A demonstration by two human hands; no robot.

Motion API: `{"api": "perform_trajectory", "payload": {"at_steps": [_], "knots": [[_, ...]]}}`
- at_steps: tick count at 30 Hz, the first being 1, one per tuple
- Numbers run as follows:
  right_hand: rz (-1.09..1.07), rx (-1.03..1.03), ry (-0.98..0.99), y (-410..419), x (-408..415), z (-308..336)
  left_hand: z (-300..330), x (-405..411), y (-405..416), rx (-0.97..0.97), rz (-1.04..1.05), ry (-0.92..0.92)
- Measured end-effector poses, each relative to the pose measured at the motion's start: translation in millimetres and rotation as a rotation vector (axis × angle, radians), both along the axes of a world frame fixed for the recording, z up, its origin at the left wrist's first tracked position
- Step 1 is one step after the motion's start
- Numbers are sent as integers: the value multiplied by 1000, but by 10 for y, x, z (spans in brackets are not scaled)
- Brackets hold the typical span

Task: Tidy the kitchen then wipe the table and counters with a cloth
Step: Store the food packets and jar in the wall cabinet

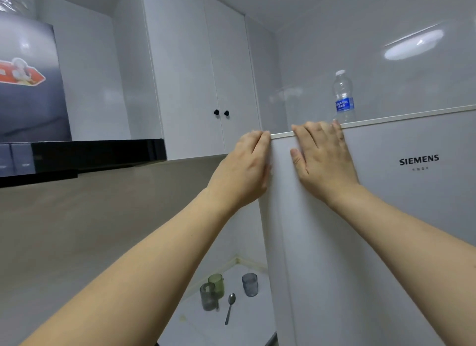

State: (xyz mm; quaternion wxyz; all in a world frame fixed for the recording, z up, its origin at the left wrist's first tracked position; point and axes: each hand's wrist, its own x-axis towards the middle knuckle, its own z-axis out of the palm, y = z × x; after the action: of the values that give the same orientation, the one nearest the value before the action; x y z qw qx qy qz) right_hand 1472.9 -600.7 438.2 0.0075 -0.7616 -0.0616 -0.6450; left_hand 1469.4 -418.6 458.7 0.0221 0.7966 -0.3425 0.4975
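Left hand (pixel 248 165) fingertips out of sight past the fridge (pixel 386 216) corner; grip on the far side can't be told. Right hand (pixel 323 152) fingertips over the top edge, covering the water bottle (pixel 343 95) base. Small print under the fridge logo too small to read. Fridge cut off at right and bottom edges. Range hood (pixel 77 155) cut off at left; sticker (pixel 20 73) on it blurred, partly out of frame. Near grey cup (pixel 207 296) overlaps the green cup (pixel 215 284) behind it. Counter (pixel 201 327) cut by bottom edge. Both forearms run out of frame at the bottom.
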Motion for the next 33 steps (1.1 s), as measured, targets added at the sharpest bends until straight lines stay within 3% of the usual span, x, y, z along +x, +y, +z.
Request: {"api": "perform_trajectory", "payload": {"at_steps": [14,33], "knots": [[-241,-99,44,-282,1396,-44,5,1698,-343,-76,-106,90],[-352,-142,40,-733,2287,-73,-143,3029,-971,-201,-275,9]]}}
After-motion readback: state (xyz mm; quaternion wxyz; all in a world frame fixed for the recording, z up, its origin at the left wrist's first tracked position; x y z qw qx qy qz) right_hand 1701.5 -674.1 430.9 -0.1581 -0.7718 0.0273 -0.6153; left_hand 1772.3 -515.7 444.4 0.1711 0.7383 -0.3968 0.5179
